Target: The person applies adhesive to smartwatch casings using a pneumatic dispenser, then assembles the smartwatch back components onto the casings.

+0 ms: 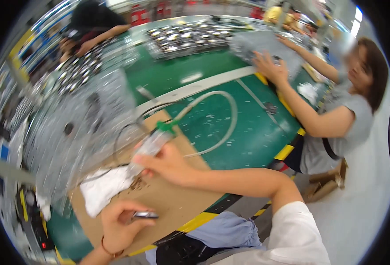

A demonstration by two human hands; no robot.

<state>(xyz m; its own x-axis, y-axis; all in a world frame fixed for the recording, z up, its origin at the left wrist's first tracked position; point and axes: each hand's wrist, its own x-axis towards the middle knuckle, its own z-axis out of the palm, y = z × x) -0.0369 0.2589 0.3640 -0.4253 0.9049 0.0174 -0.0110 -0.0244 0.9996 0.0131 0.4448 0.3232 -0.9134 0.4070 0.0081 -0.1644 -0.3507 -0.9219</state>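
My left hand (119,224) is closed, pinching a small shiny metal part (145,215) between thumb and fingers, low over a brown cardboard sheet (173,203). Wrapped round a clear dispensing syringe (154,143) is my right hand (170,164). The syringe tilts, its green cap (166,127) pointing up and away, and a pale hose (235,117) loops from it to the right. Its lower end is near a crumpled white cloth (103,191) on the cardboard. Small dark bits (138,184) lie beside the cloth. Motion blurs the fine detail.
Clear plastic trays (71,137) are stacked at the left. Trays of shiny round parts (188,37) stand farther back. At the right, a co-worker (332,115) handles a grey plastic tray (259,46); another person (95,22) works at the far left. Yellow-black tape (197,222) edges the green table.
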